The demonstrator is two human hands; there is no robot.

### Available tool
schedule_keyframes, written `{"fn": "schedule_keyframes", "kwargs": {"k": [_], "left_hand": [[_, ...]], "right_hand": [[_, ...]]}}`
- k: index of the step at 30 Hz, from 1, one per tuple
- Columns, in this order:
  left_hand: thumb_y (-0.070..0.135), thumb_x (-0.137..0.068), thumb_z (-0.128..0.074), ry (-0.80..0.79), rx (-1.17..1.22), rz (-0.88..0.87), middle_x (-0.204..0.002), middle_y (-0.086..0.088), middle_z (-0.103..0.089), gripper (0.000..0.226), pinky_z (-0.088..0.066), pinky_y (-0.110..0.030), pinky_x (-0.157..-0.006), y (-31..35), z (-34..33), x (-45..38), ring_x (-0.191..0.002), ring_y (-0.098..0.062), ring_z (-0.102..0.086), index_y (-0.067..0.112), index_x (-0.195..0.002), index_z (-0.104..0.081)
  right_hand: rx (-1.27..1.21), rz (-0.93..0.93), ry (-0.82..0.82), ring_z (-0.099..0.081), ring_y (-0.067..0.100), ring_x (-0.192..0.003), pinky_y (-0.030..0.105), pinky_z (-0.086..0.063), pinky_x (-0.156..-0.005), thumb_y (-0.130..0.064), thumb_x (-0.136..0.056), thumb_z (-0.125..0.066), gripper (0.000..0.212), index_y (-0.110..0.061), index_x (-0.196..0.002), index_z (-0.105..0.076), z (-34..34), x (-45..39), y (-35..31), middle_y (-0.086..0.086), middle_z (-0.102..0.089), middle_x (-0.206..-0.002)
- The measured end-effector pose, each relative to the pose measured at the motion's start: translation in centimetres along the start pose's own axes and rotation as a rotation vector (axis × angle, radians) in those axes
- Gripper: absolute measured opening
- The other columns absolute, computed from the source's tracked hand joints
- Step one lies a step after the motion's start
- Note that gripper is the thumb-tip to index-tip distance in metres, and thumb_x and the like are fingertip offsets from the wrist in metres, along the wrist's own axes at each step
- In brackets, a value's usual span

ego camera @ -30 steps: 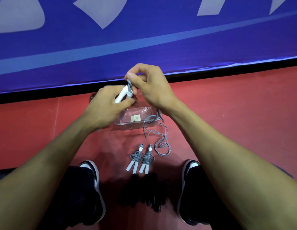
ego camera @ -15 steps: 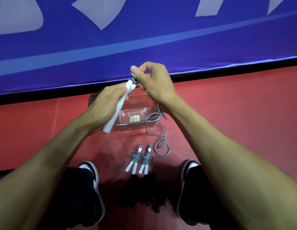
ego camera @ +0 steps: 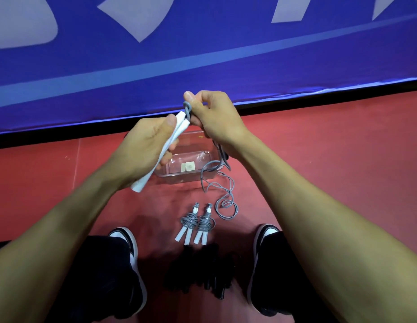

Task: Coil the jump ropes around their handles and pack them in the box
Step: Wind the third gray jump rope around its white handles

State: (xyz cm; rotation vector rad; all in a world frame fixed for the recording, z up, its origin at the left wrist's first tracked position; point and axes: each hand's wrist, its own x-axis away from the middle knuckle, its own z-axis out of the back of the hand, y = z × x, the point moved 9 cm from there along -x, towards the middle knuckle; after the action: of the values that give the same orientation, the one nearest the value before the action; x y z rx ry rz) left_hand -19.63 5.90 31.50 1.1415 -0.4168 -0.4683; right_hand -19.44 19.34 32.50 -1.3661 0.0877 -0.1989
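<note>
My left hand (ego camera: 144, 145) grips a pair of white handles (ego camera: 142, 181) held side by side, tops pointing up and to the right. My right hand (ego camera: 216, 120) pinches the grey rope (ego camera: 187, 110) at the tops of those handles. The rest of that rope hangs under my right wrist and lies in loose loops (ego camera: 226, 206) on the red floor. A clear plastic box (ego camera: 191, 176) sits on the floor below my hands. Two coiled jump ropes (ego camera: 197, 223) with white handles lie side by side in front of the box.
A blue banner (ego camera: 202, 54) stands along the far side of the red floor. My two black-and-white shoes (ego camera: 129, 257) (ego camera: 264, 252) flank a pile of black ropes (ego camera: 200, 273) near me.
The handles swung from short and upright to a long slant in my left hand. My right hand kept its pinch on the rope and rose slightly.
</note>
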Motion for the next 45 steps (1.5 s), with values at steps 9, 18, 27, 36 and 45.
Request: {"fn": "schedule_keyframes", "kwargs": {"k": [9, 18, 27, 36, 45], "left_hand": [[0.044, -0.104, -0.040, -0.034, 0.077, 0.014, -0.064, -0.010, -0.045, 0.044, -0.032, -0.025, -0.047, -0.1, -0.3, 0.0, -0.052, -0.016, -0.038, 0.020, -0.094, -0.075], [0.014, -0.097, -0.064, -0.054, 0.110, 0.075, -0.071, -0.008, -0.059, 0.018, -0.047, -0.019, -0.058, -1.0, -0.9, -0.3, -0.061, -0.010, -0.056, 0.005, -0.082, -0.063], [0.017, -0.104, -0.053, -0.104, 0.264, 0.103, -0.066, -0.006, -0.046, 0.012, -0.052, -0.032, -0.056, -0.6, -1.6, 0.0, -0.051, -0.011, -0.046, 0.006, -0.105, -0.046], [0.027, -0.101, -0.050, -0.288, 0.493, 0.105, -0.062, -0.014, -0.045, 0.017, -0.043, -0.029, -0.044, -0.1, -2.9, 0.9, -0.042, -0.020, -0.039, 0.010, -0.107, -0.051], [0.031, -0.099, -0.056, 0.028, 0.083, 0.040, -0.062, -0.010, -0.057, 0.029, -0.043, -0.031, -0.055, -1.9, 0.2, -0.8, -0.050, -0.021, -0.045, 0.027, -0.073, -0.070]], "right_hand": [[0.019, 0.050, 0.061, -0.040, 0.000, -0.039, 0.012, -0.031, -0.046, -0.026, -0.104, -0.054, 0.036, -0.014, -0.070, -0.051, 0.0, -0.4, -0.3, -0.010, -0.048, -0.049], [0.113, 0.131, 0.027, -0.051, 0.003, -0.049, 0.024, -0.040, -0.057, -0.027, -0.101, -0.059, 0.029, -0.015, -0.075, -0.054, -1.3, -0.3, -0.7, -0.015, -0.054, -0.044], [0.074, 0.115, 0.078, -0.042, -0.001, -0.042, 0.012, -0.032, -0.050, -0.027, -0.103, -0.055, 0.033, -0.015, -0.073, -0.052, -0.2, -0.6, -0.4, -0.012, -0.051, -0.047], [0.026, 0.031, 0.009, -0.032, 0.009, -0.044, 0.025, -0.029, -0.048, -0.031, -0.107, -0.046, 0.042, -0.011, -0.070, -0.050, -1.8, -0.6, 1.1, -0.006, -0.042, -0.047], [0.302, -0.001, 0.002, -0.057, 0.018, -0.061, 0.037, -0.047, -0.061, -0.011, -0.099, -0.042, 0.026, -0.011, -0.075, -0.053, -2.4, -0.4, 1.6, 0.004, -0.065, -0.062]]}}
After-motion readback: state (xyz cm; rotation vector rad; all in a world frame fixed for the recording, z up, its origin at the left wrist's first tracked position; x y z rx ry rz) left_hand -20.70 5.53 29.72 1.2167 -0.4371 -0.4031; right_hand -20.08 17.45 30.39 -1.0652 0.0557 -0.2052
